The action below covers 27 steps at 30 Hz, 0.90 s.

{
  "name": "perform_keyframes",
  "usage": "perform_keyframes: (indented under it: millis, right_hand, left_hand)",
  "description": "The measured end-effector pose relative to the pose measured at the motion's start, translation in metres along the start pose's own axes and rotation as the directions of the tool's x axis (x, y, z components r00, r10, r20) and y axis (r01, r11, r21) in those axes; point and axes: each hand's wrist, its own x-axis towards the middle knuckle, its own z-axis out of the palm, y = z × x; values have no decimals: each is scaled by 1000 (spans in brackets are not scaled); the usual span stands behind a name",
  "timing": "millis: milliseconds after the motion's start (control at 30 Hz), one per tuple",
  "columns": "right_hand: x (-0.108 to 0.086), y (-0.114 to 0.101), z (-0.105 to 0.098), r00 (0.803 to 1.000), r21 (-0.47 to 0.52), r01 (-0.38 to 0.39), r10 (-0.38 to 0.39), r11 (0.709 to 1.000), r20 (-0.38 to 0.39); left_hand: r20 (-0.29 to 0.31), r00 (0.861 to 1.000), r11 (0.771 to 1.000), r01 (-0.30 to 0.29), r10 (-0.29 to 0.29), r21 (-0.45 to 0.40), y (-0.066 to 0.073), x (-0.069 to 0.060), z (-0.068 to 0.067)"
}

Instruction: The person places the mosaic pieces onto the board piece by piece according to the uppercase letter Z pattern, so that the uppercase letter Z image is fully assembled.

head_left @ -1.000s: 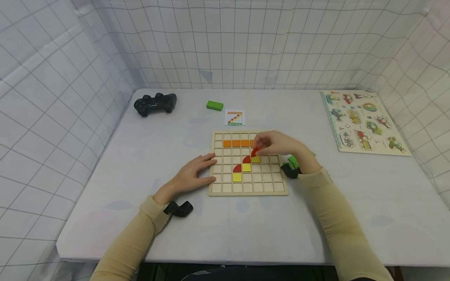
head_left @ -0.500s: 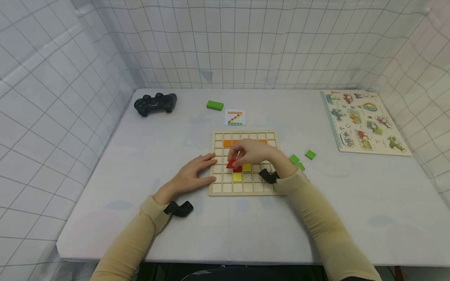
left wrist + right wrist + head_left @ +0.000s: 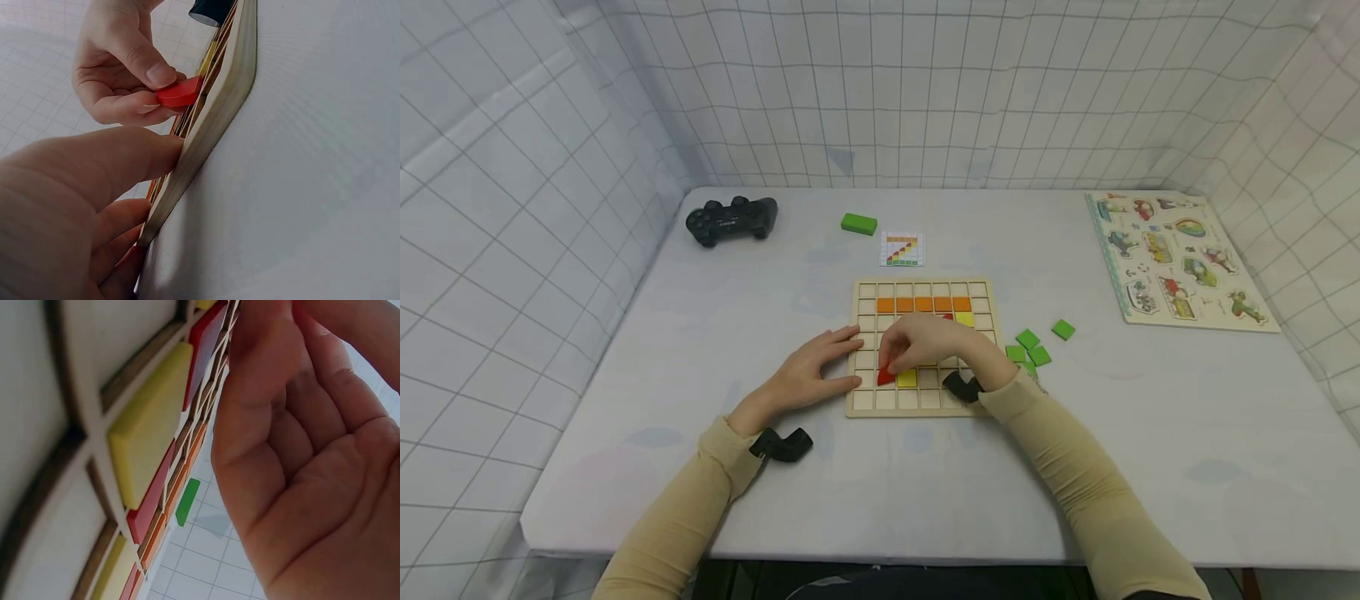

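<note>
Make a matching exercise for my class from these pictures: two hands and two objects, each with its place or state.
1. Left hand
2. Right hand
3. Game controller
4. Pattern card

A. Just beyond the grid board
B. Pinching a red piece
C. Near the table's far left corner
D. Touching the grid board's left edge

Pairs: 1-D, 2-B, 3-C, 4-A

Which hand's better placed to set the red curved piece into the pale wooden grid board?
Probably the right hand: it pinches the red piece over the board, beside a yellow square tile. The left hand rests at the board's edge.
</note>
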Motion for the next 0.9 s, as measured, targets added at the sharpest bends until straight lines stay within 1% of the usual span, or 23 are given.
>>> perform_keyframes:
  millis: [300,600,700,900]
  right_hand:
    - [1,-3,4,1000,-104,-27,26,994,-14]
    - [0,-3,5,1000,-96,-14,13,995,-16]
    - [0,-4,6,1000,-84,-9,9,996,-1]
    - [1,-6,7,999,-82,-30,32,996,30]
  left_hand:
    - [-2,1000,1000,-1,1,-5,1,1,0]
    - [4,1000,1000,9,-9,2,3,1,-1]
    - [5,1000,1000,7,-7,3,3,1,-1]
    - [2,1000,1000,2,-2,10,2,0,-1]
